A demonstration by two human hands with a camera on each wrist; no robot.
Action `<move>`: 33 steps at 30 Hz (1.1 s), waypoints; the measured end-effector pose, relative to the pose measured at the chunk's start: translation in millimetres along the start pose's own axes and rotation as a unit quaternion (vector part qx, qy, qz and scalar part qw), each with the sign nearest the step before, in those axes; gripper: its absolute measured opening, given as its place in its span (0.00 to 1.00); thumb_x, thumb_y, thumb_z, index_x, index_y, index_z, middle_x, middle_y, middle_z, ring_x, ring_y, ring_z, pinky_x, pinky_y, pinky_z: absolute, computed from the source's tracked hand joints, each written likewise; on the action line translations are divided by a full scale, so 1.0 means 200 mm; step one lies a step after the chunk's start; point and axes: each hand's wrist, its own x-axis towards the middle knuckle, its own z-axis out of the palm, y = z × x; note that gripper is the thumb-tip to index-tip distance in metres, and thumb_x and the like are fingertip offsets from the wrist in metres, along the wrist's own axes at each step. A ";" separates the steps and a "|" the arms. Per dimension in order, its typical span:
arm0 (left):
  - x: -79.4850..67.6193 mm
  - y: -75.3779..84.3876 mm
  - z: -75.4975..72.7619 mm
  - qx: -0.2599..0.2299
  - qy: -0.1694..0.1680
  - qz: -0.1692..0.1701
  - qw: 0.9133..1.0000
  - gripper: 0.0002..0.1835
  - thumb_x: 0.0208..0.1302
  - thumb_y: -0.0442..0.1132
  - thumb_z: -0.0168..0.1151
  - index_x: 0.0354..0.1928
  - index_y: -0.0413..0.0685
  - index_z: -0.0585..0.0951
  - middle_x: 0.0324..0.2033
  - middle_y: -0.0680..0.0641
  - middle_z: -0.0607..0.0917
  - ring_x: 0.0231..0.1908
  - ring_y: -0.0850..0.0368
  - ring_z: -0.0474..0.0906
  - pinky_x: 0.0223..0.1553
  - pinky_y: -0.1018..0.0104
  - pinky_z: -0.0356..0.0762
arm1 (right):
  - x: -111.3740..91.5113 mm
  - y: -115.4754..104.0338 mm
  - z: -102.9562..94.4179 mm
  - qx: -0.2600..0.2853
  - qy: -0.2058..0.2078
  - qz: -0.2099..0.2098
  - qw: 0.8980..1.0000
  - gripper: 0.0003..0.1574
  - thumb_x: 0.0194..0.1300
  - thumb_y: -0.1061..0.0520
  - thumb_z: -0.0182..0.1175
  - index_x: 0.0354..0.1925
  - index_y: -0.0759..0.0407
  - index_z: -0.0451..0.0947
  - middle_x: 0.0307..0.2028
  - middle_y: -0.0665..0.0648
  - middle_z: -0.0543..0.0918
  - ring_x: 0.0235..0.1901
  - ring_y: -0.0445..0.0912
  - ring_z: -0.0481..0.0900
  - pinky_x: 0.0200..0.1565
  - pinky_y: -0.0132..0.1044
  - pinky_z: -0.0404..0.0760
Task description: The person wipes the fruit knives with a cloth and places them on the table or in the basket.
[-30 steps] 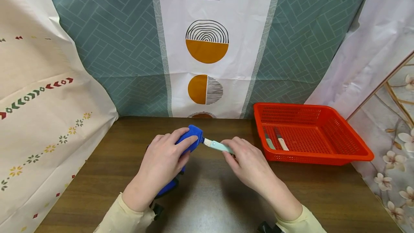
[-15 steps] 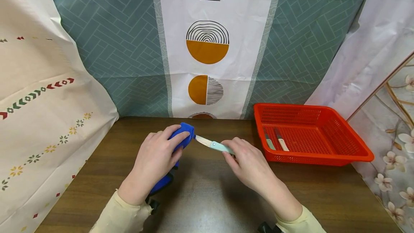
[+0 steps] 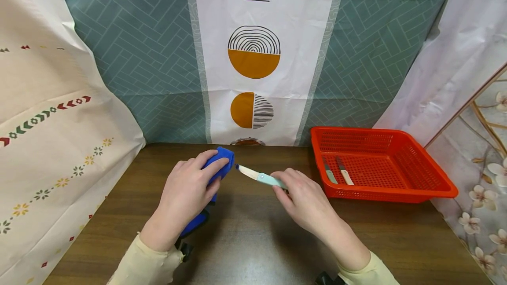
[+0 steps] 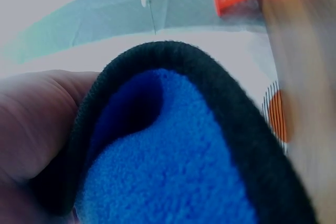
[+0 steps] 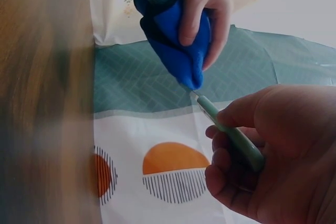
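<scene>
My left hand (image 3: pixel 186 192) grips a folded blue cloth (image 3: pixel 222 162) with dark edging, its loose end hanging below the palm. In the left wrist view the cloth (image 4: pixel 173 171) bulges up close to the camera. My right hand (image 3: pixel 309 197) holds a small knife (image 3: pixel 269 180) by its mint-green handle, blade pointing left toward the cloth. A narrow gap shows between blade tip and cloth in the head view; the tip looks dark. From the right wrist, fingers curl round the handle (image 5: pixel 239 142), and the cloth covers most of the blade.
A red plastic basket (image 3: pixel 431 190) stands at the right of the brown wooden table (image 3: pixel 245 236). Inside it lie a green-handled knife (image 3: pixel 331 176) and a white-handled knife (image 3: pixel 347 177). A patterned curtain (image 3: pixel 158 78) closes off the back.
My left hand has drawn the cloth leftward along the blade and off its tip, baring the blade. The right hand and its knife have stayed in place.
</scene>
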 end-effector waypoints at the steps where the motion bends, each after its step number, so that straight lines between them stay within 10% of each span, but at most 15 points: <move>1: 0.00 0.01 0.00 -0.002 0.001 0.004 1.000 0.25 0.64 0.39 0.81 0.64 0.53 0.89 0.64 0.38 0.85 0.47 0.38 0.90 0.47 0.44 0.86 | 0.00 0.00 0.00 0.000 -0.001 0.001 1.000 0.16 0.70 0.60 0.77 0.54 0.55 0.88 0.36 0.44 0.80 0.34 0.41 0.73 0.33 0.35 0.77; 17: 0.01 0.23 -0.01 -0.044 0.010 0.072 0.996 0.27 0.61 0.38 0.83 0.63 0.58 0.89 0.65 0.41 0.85 0.51 0.41 0.90 0.53 0.46 0.86 | 0.00 0.00 0.00 0.011 -0.016 0.011 1.000 0.15 0.73 0.59 0.75 0.56 0.55 0.88 0.37 0.45 0.81 0.35 0.40 0.74 0.35 0.35 0.80; 33: 0.00 0.26 0.00 -0.042 0.001 0.085 0.995 0.27 0.62 0.38 0.80 0.64 0.59 0.88 0.65 0.42 0.85 0.51 0.41 0.89 0.54 0.46 0.85 | 0.00 0.00 0.00 0.013 -0.012 0.007 1.000 0.14 0.73 0.59 0.75 0.55 0.54 0.87 0.37 0.44 0.81 0.35 0.40 0.74 0.35 0.35 0.79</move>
